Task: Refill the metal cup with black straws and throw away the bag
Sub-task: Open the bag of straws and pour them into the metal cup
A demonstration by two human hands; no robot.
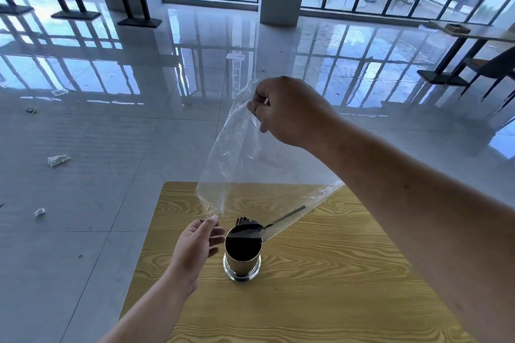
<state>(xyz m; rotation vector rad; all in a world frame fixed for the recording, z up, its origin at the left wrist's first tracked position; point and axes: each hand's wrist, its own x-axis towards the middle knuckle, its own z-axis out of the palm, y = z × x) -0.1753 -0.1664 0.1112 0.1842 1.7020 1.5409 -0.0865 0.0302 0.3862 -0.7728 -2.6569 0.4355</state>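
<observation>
While the metal cup [242, 255] stands upright on the wooden table [320, 287], packed with black straws [246, 224], the left hand [195, 245] just left of it pinches the clear bag [237, 161] by a lower corner; above the cup, the right hand [289, 111] grips the bag's top edge between closed fingers, one straw [289, 214] inside the bag slanting toward the cup's rim.

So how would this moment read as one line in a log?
stage: emptying bag | right hand: lifts clear bag by top | left hand: at bag's lower edge | black straws: in metal cup | one straw: in bag
</observation>
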